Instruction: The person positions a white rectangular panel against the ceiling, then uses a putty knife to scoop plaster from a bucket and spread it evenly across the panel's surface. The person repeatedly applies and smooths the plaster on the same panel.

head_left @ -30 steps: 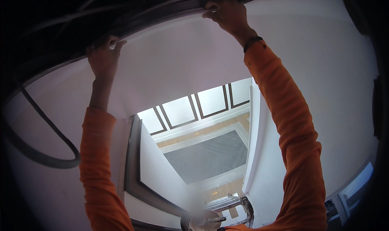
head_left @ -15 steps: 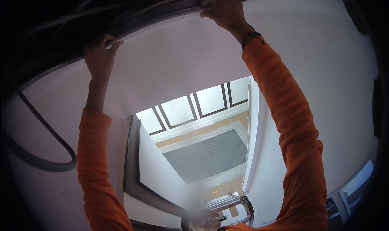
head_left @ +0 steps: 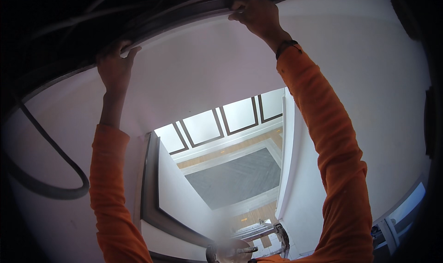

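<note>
Moved since earlier frame: cable loop (head_left: 64,193), slightly lower; left hand (head_left: 114,70) and right hand (head_left: 261,22), nearly unmoved.
Left grip: curled on dark strip (head_left: 184,15), 10 o'clock.
Right grip: clasping same strip, between 12 and 1.
Strip: touching both, neither nearer; long axis 8-to-2 o'clock.
Finish: narrow, brown-black, seemingly bowed, bordering pale wall (head_left: 198,69).

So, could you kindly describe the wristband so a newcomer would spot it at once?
Follow the orange right sleeve up to its cuff. There, just below the right hand, sits a thin dark wristband; the left wrist has none.
</note>
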`<state>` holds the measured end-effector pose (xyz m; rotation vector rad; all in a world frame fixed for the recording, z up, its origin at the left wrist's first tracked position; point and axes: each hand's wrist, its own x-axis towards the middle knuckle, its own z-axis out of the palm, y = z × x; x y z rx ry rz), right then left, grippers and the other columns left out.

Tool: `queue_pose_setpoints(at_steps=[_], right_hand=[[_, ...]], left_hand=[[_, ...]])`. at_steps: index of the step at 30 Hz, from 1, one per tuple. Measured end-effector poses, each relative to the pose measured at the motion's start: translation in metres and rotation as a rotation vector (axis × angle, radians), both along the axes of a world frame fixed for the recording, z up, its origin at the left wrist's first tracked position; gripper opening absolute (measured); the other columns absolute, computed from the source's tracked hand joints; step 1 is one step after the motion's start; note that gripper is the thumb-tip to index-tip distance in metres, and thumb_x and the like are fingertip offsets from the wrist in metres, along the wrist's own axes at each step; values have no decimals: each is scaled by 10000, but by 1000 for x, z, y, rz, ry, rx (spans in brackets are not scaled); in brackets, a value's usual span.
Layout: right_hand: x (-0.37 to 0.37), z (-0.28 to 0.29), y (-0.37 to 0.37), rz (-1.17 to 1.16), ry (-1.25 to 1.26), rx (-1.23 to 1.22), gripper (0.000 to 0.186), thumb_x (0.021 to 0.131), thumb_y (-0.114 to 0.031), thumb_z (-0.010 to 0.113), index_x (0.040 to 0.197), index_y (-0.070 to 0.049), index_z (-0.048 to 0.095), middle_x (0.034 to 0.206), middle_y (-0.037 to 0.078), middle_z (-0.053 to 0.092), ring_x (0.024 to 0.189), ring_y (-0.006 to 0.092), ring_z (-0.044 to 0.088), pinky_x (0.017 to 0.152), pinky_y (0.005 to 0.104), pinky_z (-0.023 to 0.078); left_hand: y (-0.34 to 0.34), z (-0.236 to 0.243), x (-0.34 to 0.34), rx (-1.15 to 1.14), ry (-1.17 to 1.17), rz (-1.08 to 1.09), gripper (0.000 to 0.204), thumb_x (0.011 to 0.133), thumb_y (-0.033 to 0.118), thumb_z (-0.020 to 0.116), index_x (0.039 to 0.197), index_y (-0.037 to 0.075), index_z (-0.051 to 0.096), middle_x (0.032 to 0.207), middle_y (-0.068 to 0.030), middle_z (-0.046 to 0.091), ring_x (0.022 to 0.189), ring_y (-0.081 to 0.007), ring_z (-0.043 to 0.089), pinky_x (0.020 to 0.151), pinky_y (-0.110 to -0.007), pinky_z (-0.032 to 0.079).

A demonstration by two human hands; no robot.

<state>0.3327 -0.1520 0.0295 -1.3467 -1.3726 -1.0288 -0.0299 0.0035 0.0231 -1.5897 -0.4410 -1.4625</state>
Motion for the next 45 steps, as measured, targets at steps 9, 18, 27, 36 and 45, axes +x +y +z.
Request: queue_pose_setpoints(at_steps=[9, 18, 27, 36, 45], right_hand=[[1, 0, -1, -6, -1, -1, 244, 814, -359, 796, 969, -172, 778, 821, -19, 777, 763, 161, 734, 713, 362, 561], [-5, -2, 1, -9, 13, 20, 168, 782, -338, 842, 883, -218, 781, 851, 23, 757, 834, 251, 730, 749, 419, 574], [-2, -1, -6, -55, -73, 10, 153, 802, -344, 832, 880, -224, 779, 807, 17, 744, 796, 244, 724, 724, 409, 571], [12, 7, -3, -16, -241, 51, 208, 860, -381, 777, 868, -174, 763, 695, -16, 720, 677, 177, 695, 655, 371, 540], [11, 12, -14, -53, -234, -22, 209, 860, -339, 784, 855, -139, 726, 687, -2, 698, 675, 200, 680, 660, 379, 527]], left_hand=[[-3, 0, 2, 27, 29, -26, 242, 799, 292, 870, 881, 110, 732, 860, -40, 758, 790, -226, 733, 767, -359, 550], [-6, -1, 2, 106, 34, -13, 290, 791, 303, 877, 851, 66, 722, 850, -77, 757, 766, -252, 734, 721, -372, 560], [-8, 0, 0, 25, 56, 50, 297, 838, 353, 839, 851, 81, 720, 860, -51, 765, 784, -229, 739, 794, -363, 531], [-8, 2, -2, 8, 61, 102, 254, 883, 390, 788, 910, 158, 688, 867, 9, 749, 815, -201, 721, 890, -403, 454], [-17, 4, 0, 12, 71, 56, 233, 897, 366, 784, 915, 156, 686, 851, 12, 742, 806, -194, 720, 924, -403, 444]])
